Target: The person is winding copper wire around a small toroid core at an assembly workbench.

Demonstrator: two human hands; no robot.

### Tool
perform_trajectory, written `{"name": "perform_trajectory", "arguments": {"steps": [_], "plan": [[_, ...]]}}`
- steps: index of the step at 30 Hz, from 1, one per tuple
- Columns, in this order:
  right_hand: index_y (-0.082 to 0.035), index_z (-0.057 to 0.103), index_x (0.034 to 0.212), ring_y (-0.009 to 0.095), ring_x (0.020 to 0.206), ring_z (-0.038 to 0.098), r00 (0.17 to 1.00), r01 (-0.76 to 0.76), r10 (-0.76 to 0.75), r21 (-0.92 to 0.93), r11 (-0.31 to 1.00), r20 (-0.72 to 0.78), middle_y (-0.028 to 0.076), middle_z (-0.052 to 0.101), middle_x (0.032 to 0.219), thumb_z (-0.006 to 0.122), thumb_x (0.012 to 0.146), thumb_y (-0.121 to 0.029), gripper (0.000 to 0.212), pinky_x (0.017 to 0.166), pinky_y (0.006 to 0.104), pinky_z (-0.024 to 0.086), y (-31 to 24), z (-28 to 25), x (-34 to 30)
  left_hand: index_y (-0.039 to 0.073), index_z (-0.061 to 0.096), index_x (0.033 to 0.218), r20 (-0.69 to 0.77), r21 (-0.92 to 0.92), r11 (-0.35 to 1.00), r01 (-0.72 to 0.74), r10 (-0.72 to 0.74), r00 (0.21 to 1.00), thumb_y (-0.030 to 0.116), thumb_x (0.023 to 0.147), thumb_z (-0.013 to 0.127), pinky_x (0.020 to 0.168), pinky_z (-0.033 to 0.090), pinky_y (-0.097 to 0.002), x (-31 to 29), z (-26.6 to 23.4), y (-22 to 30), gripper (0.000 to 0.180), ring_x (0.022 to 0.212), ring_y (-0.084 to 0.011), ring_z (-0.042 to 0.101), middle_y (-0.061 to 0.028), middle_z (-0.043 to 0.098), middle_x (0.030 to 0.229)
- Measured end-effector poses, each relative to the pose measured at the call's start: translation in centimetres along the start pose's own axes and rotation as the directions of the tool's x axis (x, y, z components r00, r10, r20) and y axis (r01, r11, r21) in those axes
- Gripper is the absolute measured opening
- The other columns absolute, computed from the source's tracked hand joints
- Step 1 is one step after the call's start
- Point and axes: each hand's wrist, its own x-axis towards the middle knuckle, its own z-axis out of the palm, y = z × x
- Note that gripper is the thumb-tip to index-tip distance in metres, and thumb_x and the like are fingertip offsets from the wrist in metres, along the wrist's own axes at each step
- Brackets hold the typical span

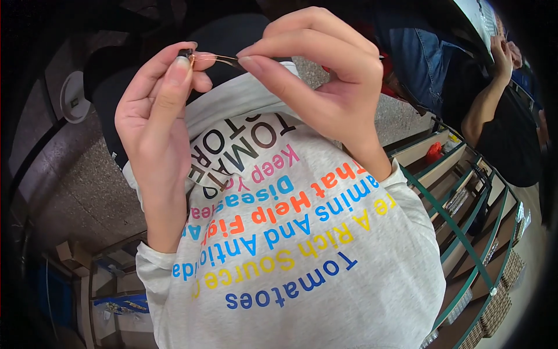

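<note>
High in the view, my left hand (160,110) pinches a small black part (185,53) between thumb and fingertips. Fine copper-coloured wire (200,57) runs from that part toward the right. My right hand (331,75) is closed, thumb against fingers, on a thin pair of tweezers (227,60). Their slim prongs point left at the wire, close to my left fingertips. Whether the tips grip the wire is too small to tell. Most of the tweezers lies hidden behind my right fingers.
Below my hands is my light grey shirt (302,232) with coloured lettering. Green-edged shelves (453,232) stand at the right, and another person's arm (485,110) is at the upper right. A white round object (75,98) is at the left, above the speckled floor (99,180).
</note>
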Motion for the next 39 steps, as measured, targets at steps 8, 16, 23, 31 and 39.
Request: {"name": "perform_trajectory", "arguments": {"steps": [8,16,23,31,39], "plan": [[0.001,0.073,0.090,0.016,0.074,0.061,0.997,0.059,-0.060,0.040,0.997,0.045,0.011,0.070,0.088,0.072,0.077,-0.001,0.013,0.066,0.0222,0.048,1.2,-1.7,-0.1,-0.008,0.056,0.119,0.081,-0.191,0.976,0.103,-0.089,0.993,0.010,0.095,0.051,0.080,0.045,-0.0233,0.3,-0.1,-0.4,0.030,0.080,-0.0144,0.055,-0.0211,0.065,0.105],[0.001,0.073,0.091,0.015,0.071,0.061,0.969,-0.215,0.247,0.442,0.871,-0.017,0.011,0.071,0.087,0.071,0.080,-0.001,0.012,0.064,0.0221,0.048,0.7,0.2,-0.3,-0.008,0.053,0.121,0.177,-0.440,0.873,0.211,-0.146,0.973,0.012,0.097,0.048,0.083,0.043,-0.0246,0.1,0.2,-0.1,0.032,0.080,-0.0144,0.053,-0.0191,0.062,0.103],[0.001,0.073,0.092,0.015,0.070,0.061,0.995,0.097,-0.098,0.225,0.970,-0.005,0.010,0.071,0.087,0.071,0.081,-0.001,0.012,0.063,0.0205,0.047,2.2,0.9,0.5,-0.008,0.052,0.122,0.214,-0.516,0.817,0.256,-0.167,0.963,0.013,0.097,0.048,0.082,0.043,-0.0247,0.3,0.3,-0.3,0.033,0.079,-0.0145,0.053,-0.0179,0.062,0.102],[0.001,0.073,0.089,0.013,0.067,0.058,0.997,0.056,-0.067,0.239,0.969,0.040,0.009,0.070,0.083,0.071,0.080,-0.001,0.009,0.060,0.0196,0.045,1.4,0.5,0.7,-0.008,0.055,0.120,0.115,-0.346,0.914,0.211,-0.182,0.977,0.013,0.096,0.049,0.079,0.045,-0.0235,0.0,0.3,-0.3,0.032,0.079,-0.0149,0.055,-0.0186,0.065,0.101],[0.000,0.073,0.085,0.012,0.062,0.055,0.994,-0.057,0.028,0.296,0.953,0.102,0.008,0.068,0.079,0.071,0.080,-0.002,0.006,0.057,0.0187,0.042,1.4,-0.2,1.0,-0.008,0.058,0.117,0.172,-0.267,0.933,0.240,-0.199,0.965,0.010,0.095,0.051,0.077,0.047,-0.0231,-0.3,-0.3,-0.7,0.030,0.078,-0.0156,0.056,-0.0191,0.066,0.099]]}}
